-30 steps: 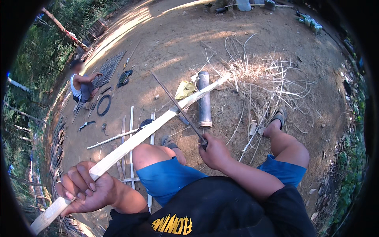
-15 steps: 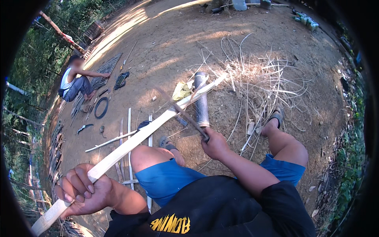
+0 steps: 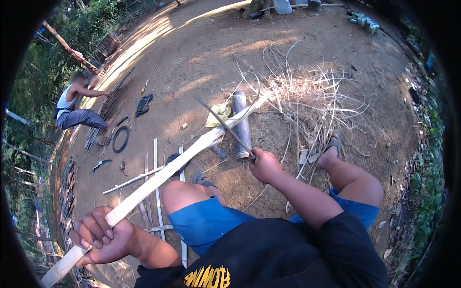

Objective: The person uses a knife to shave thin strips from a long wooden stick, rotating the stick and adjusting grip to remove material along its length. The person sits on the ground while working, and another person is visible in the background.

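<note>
My left hand (image 3: 103,234) grips a pale wooden strip (image 3: 158,181) toward its near left end; my right hand (image 3: 266,166) holds a knife (image 3: 226,126) that crosses the strip's far half.

The view was recorded from the wearer's head, by the left one of two wide fisheye cameras mounted side by side. It faced steeply downward and somewhat ahead, upright and unmirrored (straight edges bowed toward the dark round rim). The black shirt (image 3: 288,259) lay near, at the lower edge, with the blue shorts (image 3: 206,221) just beyond. The pale wooden strip (image 3: 163,174) crossed close beneath the lens. The dirt ground (image 3: 216,62) filled the middle distance; foliage (image 3: 38,81) bordered the left, and a co-worker (image 3: 68,102) appeared well away at upper left.
</note>
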Demonstrator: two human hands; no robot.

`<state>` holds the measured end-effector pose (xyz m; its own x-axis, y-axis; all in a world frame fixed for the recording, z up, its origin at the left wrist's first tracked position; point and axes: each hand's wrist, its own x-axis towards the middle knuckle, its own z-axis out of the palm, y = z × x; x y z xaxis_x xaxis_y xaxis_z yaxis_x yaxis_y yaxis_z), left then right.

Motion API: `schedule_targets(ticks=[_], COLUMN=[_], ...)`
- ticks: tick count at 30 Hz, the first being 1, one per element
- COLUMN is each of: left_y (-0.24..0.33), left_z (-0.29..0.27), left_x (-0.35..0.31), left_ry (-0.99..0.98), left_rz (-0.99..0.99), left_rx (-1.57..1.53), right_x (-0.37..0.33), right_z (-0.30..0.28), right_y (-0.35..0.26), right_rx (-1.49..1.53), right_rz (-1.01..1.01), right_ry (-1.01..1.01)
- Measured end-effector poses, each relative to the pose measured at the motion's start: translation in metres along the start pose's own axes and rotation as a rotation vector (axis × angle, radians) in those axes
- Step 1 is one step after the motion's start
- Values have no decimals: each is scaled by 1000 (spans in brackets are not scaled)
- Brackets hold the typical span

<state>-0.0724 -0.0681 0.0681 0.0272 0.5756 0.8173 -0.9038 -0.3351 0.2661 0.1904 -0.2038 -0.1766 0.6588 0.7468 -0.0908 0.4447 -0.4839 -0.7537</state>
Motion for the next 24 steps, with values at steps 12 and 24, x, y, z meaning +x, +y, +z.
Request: schedule_targets(ticks=[12, 24], left_y=[2, -8], left_z=[-6, -22], left_x=[26, 44], left_ry=[-18, -70], left_rz=[-35, -22], left_rx=[44, 33], right_x=[19, 40], right_z=[2, -14], right_y=[-2, 0], right_rx=[68, 75], right_rz=[-59, -57], right_ry=[-92, -190])
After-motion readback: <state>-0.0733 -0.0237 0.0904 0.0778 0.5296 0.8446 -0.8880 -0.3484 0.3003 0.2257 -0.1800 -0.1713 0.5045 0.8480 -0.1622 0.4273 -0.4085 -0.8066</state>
